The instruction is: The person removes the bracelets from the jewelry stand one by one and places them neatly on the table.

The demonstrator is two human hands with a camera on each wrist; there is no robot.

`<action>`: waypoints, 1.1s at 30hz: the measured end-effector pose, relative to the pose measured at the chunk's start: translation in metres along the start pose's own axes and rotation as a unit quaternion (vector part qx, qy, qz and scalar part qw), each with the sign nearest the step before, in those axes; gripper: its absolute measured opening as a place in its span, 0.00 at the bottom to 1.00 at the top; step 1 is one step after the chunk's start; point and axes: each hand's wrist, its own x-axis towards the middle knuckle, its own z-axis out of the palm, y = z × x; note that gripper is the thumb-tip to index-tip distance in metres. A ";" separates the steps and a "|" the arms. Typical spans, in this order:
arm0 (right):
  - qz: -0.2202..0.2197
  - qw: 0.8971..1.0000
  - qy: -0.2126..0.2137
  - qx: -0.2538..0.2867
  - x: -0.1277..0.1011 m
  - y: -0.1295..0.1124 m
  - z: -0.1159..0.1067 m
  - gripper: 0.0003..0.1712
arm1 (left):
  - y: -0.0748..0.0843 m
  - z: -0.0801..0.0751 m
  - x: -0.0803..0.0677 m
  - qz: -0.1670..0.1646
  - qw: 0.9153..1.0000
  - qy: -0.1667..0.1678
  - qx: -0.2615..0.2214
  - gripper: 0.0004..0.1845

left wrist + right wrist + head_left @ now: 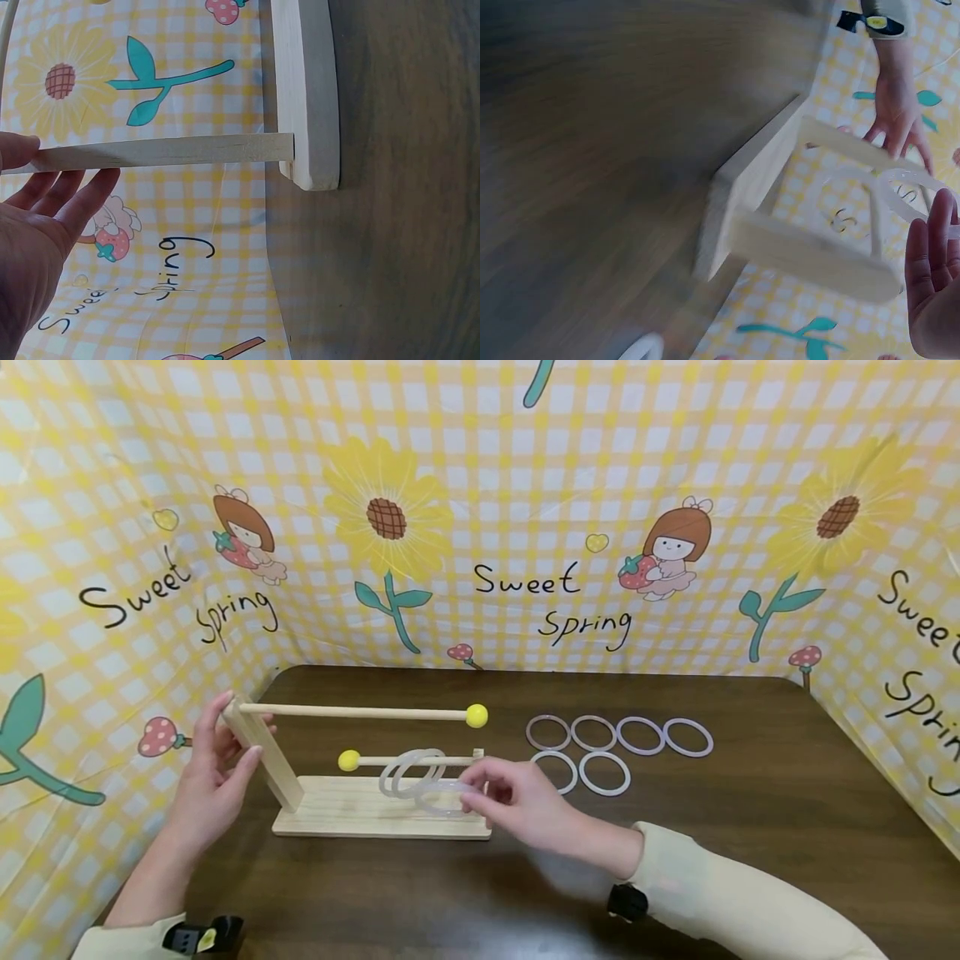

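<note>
With the left hand (pixel 213 777) only resting open-fingered against the tall post (pixel 262 752), the right hand (pixel 517 806) pinching a translucent ring (pixel 442 797) could, I judge, snag the lower peg (pixel 408 761) and tip the stand toward the surface's front edge

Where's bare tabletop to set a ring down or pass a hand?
Free: the table right of the loose rings, and the near strip before the wooden stand. Crowded: around the lower rod, where the right hand holds a ring; the left hand steadies the post.

6 loose rings (pixel 617 749) lie on the dark table (pixel 787 793) before a yellow checked backdrop (pixel 525 485).
</note>
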 end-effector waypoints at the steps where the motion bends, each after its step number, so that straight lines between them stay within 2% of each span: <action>1: 0.002 1.000 0.003 -0.004 -0.003 0.001 -0.005 0.04 | 0.000 0.000 0.000 -0.001 1.000 0.000 0.000 0.41; 6: -0.002 0.999 0.026 -0.046 -0.021 0.007 -0.031 0.07 | 0.001 0.000 0.001 -0.008 1.000 0.001 -0.001 0.41; 10: -0.014 0.994 0.047 -0.099 -0.036 0.010 -0.054 0.08 | 0.000 0.000 0.001 -0.004 1.000 0.001 -0.006 0.41; 16: -0.023 0.986 0.084 -0.139 -0.059 0.021 -0.086 0.12 | 0.000 0.000 0.001 -0.001 1.000 0.000 -0.008 0.42; 26: 0.025 0.975 0.128 -0.180 -0.086 0.039 -0.137 0.13 | -0.001 -0.001 0.000 0.026 1.000 -0.009 -0.007 0.41; 33: 0.083 0.964 0.115 -0.225 -0.101 0.054 -0.164 0.10 | -0.002 -0.001 0.001 0.027 1.000 -0.010 -0.012 0.41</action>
